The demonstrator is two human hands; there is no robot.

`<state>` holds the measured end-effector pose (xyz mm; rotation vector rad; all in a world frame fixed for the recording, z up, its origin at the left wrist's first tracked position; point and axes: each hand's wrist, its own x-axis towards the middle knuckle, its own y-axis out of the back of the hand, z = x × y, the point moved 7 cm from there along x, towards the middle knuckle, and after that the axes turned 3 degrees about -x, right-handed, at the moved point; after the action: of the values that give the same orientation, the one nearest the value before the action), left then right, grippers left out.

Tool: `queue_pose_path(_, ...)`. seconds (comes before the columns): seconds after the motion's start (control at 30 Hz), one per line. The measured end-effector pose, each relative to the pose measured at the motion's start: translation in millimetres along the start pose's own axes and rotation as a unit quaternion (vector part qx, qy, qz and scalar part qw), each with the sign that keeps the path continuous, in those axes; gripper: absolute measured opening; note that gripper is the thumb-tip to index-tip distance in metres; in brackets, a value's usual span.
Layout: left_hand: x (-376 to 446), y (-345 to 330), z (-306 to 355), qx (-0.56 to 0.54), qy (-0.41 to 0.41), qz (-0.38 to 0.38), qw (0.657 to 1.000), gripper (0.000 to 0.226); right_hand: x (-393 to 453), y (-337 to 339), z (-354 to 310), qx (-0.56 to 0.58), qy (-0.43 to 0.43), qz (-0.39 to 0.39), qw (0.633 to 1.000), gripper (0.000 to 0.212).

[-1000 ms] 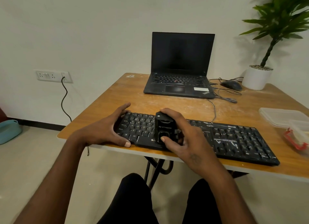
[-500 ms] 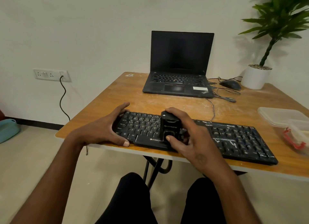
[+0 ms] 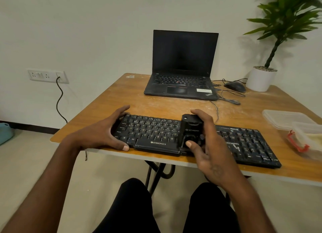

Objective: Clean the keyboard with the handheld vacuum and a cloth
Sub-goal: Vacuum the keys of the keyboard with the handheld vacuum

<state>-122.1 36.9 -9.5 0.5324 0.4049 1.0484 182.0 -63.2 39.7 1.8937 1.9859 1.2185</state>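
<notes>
A black keyboard (image 3: 156, 135) is lying along the near edge of the wooden worktop (image 3: 108, 102), its right end angling slightly nearer. The left hand (image 3: 102, 133) is bracing the keyboard's left end, fingers (image 3: 122, 111) reaching over the far corner and the thumb pressing at the near edge, so it is grasping that end. The right hand (image 3: 209, 145) is holding a small black handheld vacuum (image 3: 191, 130) upright on the keys near the keyboard's middle, fingers curling round its far and right sides and the thumb lying on its near face. This hand and the vacuum are covering the keys beneath them.

Farther back, an open laptop (image 3: 183, 65) with a dark screen is sitting at the middle of the worktop. To its right a black mouse (image 3: 235, 86) is resting beside a white pot holding a green plant (image 3: 282, 24), with thin cables (image 3: 230, 100) looping between laptop and mouse and one running toward the keyboard. At the right edge, clear plastic containers (image 3: 287, 119) are standing just beyond the keyboard's right end, one showing a red clip. On the wall at the left, a socket plate (image 3: 47, 76) is carrying a dark cord that is hanging down. A blue object (image 3: 5, 135) is lying on the floor at far left. Pale dust is streaking the worktop between laptop and keyboard.
</notes>
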Motion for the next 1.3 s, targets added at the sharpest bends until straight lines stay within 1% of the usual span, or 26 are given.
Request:
queue_pose_path(0.13, 0, -1, -2, -0.006, 0.002, -0.001, 1.0, 0.133, -3, -1, -1, 0.01, 0.0, 0.006, 1.0, 0.088)
queue_pose_path(0.3, 0, -1, -1, -0.004, 0.004, 0.003, 1.0, 0.132, -15, 24, 12, 0.046, -0.026, 0.05, 0.997, 0.088)
queue_pose_path(0.4, -2, -1, 2, -0.007, 0.004, 0.0, 1.0, 0.134, -14, 19, 8, 0.039, -0.038, 0.084, 0.995, 0.092)
queue_pose_path(0.47, -3, -2, 4, -0.005, 0.003, 0.001, 1.0, 0.135, -9, 7, 3, 0.028, -0.041, 0.089, 0.995, 0.092)
queue_pose_path(0.63, -3, -2, 7, -0.005, 0.003, 0.003, 1.0, 0.135, -4, -12, -2, 0.023, -0.053, 0.061, 0.996, 0.082)
queue_pose_path(0.7, -3, -2, 6, -0.004, 0.002, 0.004, 1.0, 0.134, -10, -1, 5, 0.042, -0.069, 0.069, 0.994, 0.08)
queue_pose_path(0.87, -3, -3, 6, -0.001, 0.003, 0.004, 1.0, 0.134, -26, 32, 21, 0.079, -0.103, 0.125, 0.983, 0.076)
queue_pose_path(0.97, -3, -2, 8, 0.006, 0.001, 0.007, 1.0, 0.134, -23, 26, 14, 0.085, -0.089, 0.12, 0.985, 0.077)
queue_pose_path(1.1, -4, -2, 8, 0.004, 0.001, 0.007, 1.0, 0.133, -16, 21, 11, 0.08, -0.081, 0.102, 0.988, 0.059)
queue_pose_path(1.2, -4, -3, 8, 0.006, 0.002, 0.006, 1.0, 0.133, -19, 34, 19, 0.088, -0.09, 0.099, 0.987, 0.053)
queue_pose_path(1.3, -4, -2, 8, 0.007, 0.002, 0.007, 1.0, 0.133, -27, 54, 34, 0.071, -0.105, 0.122, 0.984, 0.052)
